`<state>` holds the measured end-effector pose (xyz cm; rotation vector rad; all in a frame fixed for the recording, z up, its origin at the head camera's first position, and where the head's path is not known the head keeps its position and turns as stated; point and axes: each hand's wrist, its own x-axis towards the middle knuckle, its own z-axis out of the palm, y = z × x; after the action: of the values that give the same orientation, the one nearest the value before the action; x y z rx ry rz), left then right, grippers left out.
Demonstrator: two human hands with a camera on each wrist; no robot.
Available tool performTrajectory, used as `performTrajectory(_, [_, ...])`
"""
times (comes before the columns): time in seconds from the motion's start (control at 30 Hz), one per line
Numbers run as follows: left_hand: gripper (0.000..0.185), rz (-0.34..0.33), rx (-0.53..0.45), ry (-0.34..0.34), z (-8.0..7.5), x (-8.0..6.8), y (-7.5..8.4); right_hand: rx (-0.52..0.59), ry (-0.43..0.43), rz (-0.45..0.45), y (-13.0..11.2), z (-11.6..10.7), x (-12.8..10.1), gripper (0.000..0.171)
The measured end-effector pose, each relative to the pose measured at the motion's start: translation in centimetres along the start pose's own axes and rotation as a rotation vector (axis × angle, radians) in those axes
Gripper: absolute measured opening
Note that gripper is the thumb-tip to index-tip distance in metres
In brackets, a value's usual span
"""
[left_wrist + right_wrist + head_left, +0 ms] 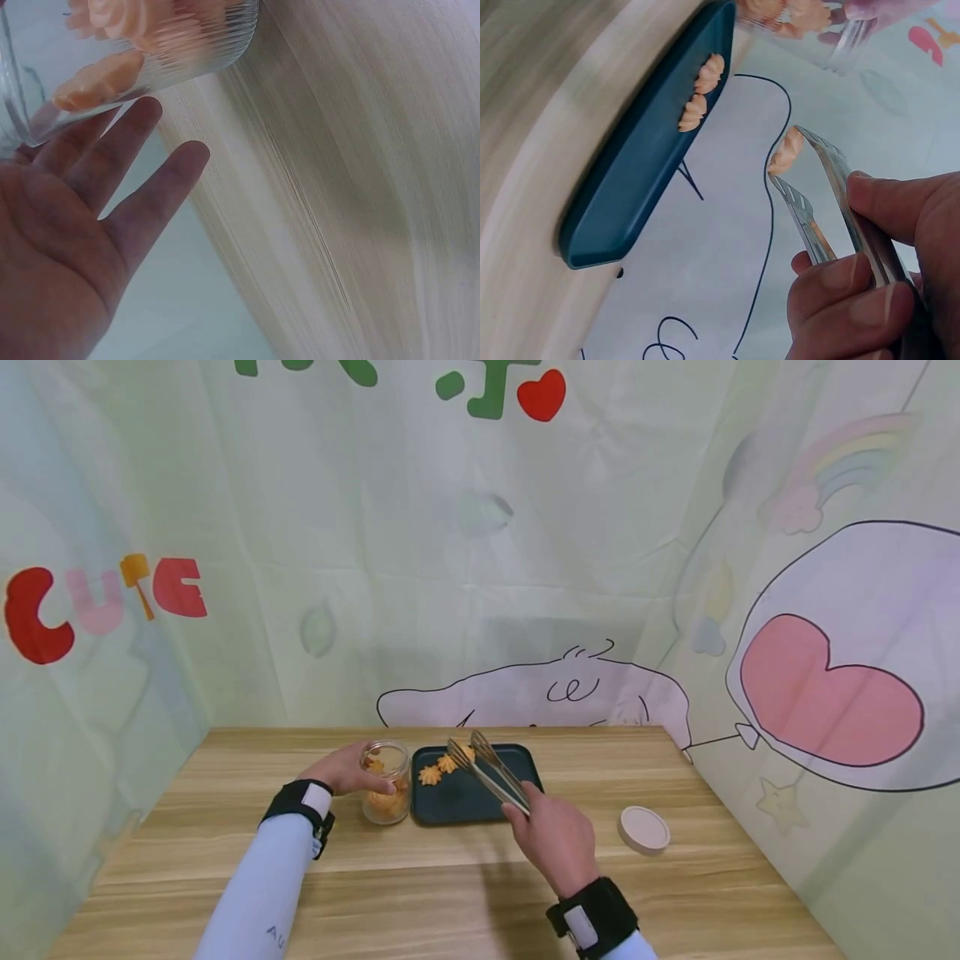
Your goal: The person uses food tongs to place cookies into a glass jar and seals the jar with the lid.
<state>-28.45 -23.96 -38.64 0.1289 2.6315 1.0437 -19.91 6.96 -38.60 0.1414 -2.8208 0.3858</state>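
My left hand holds a clear glass jar near its open mouth, the thumb across the front. In the left wrist view piped, ridged cookies show through the jar's wall, and the fingers lie along its side. My right hand grips metal tongs by the arms. Between the tong tips, in the right wrist view, is one cookie, up off the dark tray. Two more cookies lie at the tray's left side, close together.
A round, pale lid lies on the wooden table, right of the tray. The jar stands just left of the tray. Behind the table hangs a printed cloth backdrop, with another side of it along the right edge.
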Motion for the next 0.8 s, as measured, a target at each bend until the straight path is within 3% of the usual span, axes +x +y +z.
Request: performTrajectory(0.8, [0.095, 0.010, -0.002, 0.003, 0.0, 0.3, -0.4, 0.021, 0.032, -0.157, -5.3, -2.6, 1.0, 0.049])
